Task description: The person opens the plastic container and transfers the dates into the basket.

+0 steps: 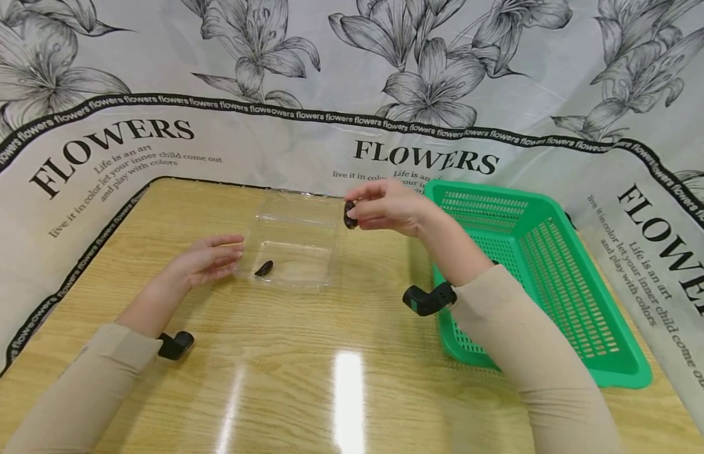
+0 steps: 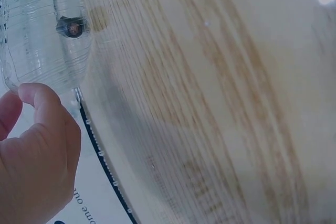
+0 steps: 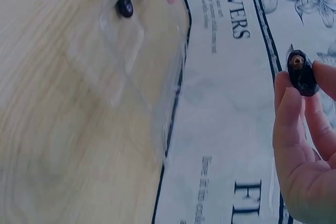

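Note:
A dark, wrinkled date [image 1: 350,215] with a brown stem end is pinched between the thumb and fingers of my right hand [image 1: 388,207], in the air beside the right side of a clear plastic box [image 1: 295,282]. Inside that box, near its front left corner, lies another date [image 1: 264,268]. My left hand [image 1: 212,260] is at the box's left side. In the left wrist view its fingertips [image 2: 32,91] meet the clear rim, and the date in the box [image 2: 71,27] shows through the plastic.
A green perforated basket [image 1: 618,315] stands on the right of the wooden table [image 1: 295,366], under my right forearm. A little of something dark shows in it beside the sleeve; the arm hides the rest. Flower-printed sheeting [image 1: 306,145] rises behind the table and along both sides.

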Demonstrator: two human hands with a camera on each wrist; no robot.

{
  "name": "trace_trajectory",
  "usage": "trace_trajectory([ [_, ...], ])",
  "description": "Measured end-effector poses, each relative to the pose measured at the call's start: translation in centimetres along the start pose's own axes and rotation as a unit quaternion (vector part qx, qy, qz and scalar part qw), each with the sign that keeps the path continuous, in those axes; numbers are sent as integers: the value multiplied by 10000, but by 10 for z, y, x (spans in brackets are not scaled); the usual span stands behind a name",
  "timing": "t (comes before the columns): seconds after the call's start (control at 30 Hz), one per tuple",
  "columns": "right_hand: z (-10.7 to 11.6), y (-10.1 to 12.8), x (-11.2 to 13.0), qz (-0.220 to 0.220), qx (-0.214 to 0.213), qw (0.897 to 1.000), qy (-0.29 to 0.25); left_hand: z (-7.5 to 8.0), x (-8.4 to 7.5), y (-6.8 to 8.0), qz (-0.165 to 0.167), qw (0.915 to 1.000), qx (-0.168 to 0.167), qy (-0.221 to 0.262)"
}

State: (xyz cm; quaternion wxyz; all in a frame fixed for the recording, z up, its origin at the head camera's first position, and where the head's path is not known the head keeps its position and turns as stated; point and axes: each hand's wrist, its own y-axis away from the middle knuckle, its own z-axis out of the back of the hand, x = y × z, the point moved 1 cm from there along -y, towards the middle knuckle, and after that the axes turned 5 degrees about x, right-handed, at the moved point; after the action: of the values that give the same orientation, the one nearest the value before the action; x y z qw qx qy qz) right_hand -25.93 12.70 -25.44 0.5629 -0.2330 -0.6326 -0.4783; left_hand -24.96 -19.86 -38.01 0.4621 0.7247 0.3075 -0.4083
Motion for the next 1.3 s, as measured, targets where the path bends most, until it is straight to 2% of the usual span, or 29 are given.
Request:
trace_trajectory([
  [0.17,31,21,-9,-28,-296,9995,-94,0,0,-1,25,10000,2,-8],
  [0.33,59,45,-17,-125,-331,9992,-160,-2,-2,-3,16,10000,2,-55],
  [0.53,84,66,-36,-311,-257,9986,338,-3,1,-3,-33,9999,97,64],
  [0.8,118,92,-66,-720,-302,9935,828,-1,3,-1,-42,9999,32,132],
  [1.03,139,102,-90,-956,-184,9892,1099,1,2,1,-58,9999,7,160],
  [1.3,155,107,-117,-1392,-155,9757,1683,2,2,2,-19,9999,19,170],
])
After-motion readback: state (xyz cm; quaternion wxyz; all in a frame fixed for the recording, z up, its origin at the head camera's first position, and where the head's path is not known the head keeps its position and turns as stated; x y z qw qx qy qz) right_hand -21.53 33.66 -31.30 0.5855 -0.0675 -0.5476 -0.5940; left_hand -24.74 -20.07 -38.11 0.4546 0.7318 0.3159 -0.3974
